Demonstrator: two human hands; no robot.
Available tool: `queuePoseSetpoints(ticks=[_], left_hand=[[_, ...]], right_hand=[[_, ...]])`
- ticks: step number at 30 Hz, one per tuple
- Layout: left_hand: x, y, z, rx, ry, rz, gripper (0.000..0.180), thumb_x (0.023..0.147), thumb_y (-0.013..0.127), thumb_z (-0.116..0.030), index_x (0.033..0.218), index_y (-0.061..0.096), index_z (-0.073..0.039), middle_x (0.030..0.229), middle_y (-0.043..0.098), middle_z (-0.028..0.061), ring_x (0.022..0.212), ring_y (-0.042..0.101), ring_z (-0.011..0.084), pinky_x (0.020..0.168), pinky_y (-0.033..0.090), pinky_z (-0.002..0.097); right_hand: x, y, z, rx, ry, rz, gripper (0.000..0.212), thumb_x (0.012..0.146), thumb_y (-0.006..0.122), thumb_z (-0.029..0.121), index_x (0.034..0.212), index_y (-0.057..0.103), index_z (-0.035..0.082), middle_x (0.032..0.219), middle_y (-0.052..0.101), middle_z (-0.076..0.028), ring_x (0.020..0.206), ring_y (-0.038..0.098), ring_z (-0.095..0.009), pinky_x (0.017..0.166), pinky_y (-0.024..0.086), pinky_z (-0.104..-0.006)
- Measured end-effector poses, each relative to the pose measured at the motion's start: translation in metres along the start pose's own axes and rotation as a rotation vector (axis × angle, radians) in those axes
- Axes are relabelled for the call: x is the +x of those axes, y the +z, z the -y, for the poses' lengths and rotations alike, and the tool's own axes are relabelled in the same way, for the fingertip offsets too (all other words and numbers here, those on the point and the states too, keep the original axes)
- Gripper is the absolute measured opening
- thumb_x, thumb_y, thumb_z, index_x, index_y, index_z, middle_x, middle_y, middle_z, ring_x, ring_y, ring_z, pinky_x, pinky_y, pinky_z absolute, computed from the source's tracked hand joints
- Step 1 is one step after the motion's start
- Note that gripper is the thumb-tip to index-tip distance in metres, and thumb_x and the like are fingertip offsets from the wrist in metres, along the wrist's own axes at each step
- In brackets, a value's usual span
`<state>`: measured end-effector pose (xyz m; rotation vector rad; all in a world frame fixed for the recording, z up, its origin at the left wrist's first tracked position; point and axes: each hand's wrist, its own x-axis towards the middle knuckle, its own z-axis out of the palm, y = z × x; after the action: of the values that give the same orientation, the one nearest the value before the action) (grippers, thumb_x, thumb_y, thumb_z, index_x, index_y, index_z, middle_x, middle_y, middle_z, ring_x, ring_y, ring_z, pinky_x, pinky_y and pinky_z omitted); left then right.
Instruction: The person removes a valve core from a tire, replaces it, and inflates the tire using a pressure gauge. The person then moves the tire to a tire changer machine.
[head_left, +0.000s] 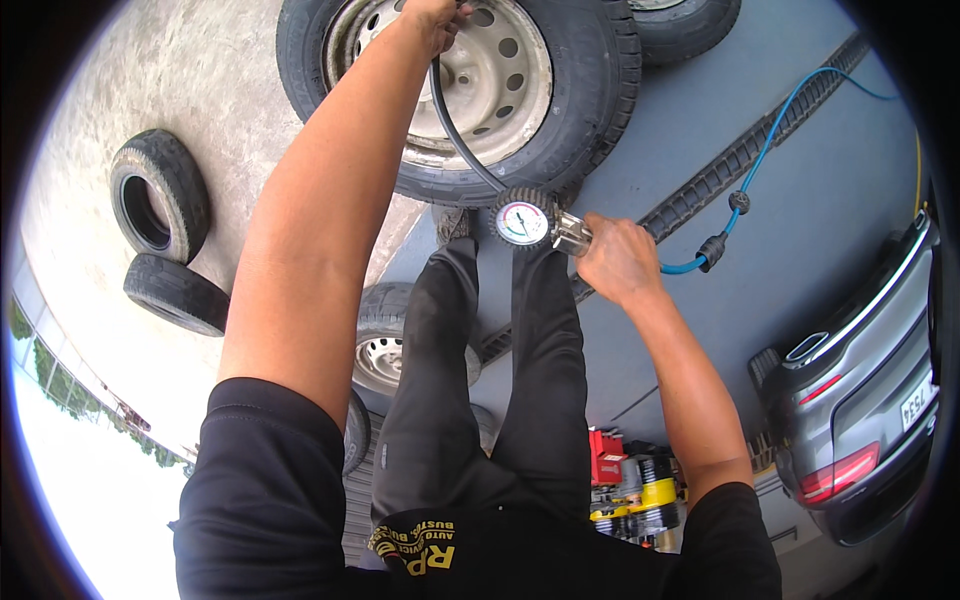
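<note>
A tyre (590, 90) on a pale steel rim (535, 90) is in front of me at the top of the view. My right hand (620, 260) is closed round the metal handle of a tyre inflator gauge (522, 222), which has a round white dial in a ribbed black guard. From the gauge a short black hose (452, 128) runs across the rim to my left hand (436, 22). That hand is closed on the hose's far end, over the rim; what its fingertips touch is partly hidden. A blue air hose (775, 125) joins the inflator behind my right hand.
Two loose tyres (160, 195) are on the concrete at left. Another wheel (380, 350) lies beside my legs. A drain grate (750, 140) crosses the grey floor under the blue hose. At right stands a grey car (860, 390); a red box (606, 457) sits near my right leg.
</note>
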<state>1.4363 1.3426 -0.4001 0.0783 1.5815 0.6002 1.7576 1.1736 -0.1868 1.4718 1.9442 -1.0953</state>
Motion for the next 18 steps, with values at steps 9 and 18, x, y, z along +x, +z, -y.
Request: queuePoseSetpoints(ticks=[9, 18], left_hand=[[0.0090, -0.0053, 0.0042, -0.032, -0.001, 0.018, 0.025, 0.103, 0.043, -0.027, 0.095, 0.065, -0.017, 0.067, 0.058, 0.0042, 0.042, 0.028, 0.0094, 0.038, 0.023, 0.0265], [0.0076, -0.0059, 0.0023, 0.037, 0.000, 0.004, 0.025, 0.104, 0.044, -0.026, 0.093, 0.064, -0.015, 0.068, 0.058, 0.0046, 0.044, 0.031, 0.0091, 0.039, 0.025, 0.0265]], right_hand=[[-0.0016, 0.0028, -0.0019, 0.017, -0.027, -0.030, 0.018, 0.083, 0.061, 0.017, 0.086, 0.067, 0.000, 0.088, 0.071, -0.025, 0.083, 0.068, -0.047, 0.077, 0.054, -0.0548], [-0.0010, 0.0044, -0.0013, 0.020, -0.018, -0.029, 0.018, 0.082, 0.061, 0.017, 0.086, 0.067, 0.000, 0.086, 0.071, -0.027, 0.082, 0.068, -0.048, 0.076, 0.055, -0.0543]])
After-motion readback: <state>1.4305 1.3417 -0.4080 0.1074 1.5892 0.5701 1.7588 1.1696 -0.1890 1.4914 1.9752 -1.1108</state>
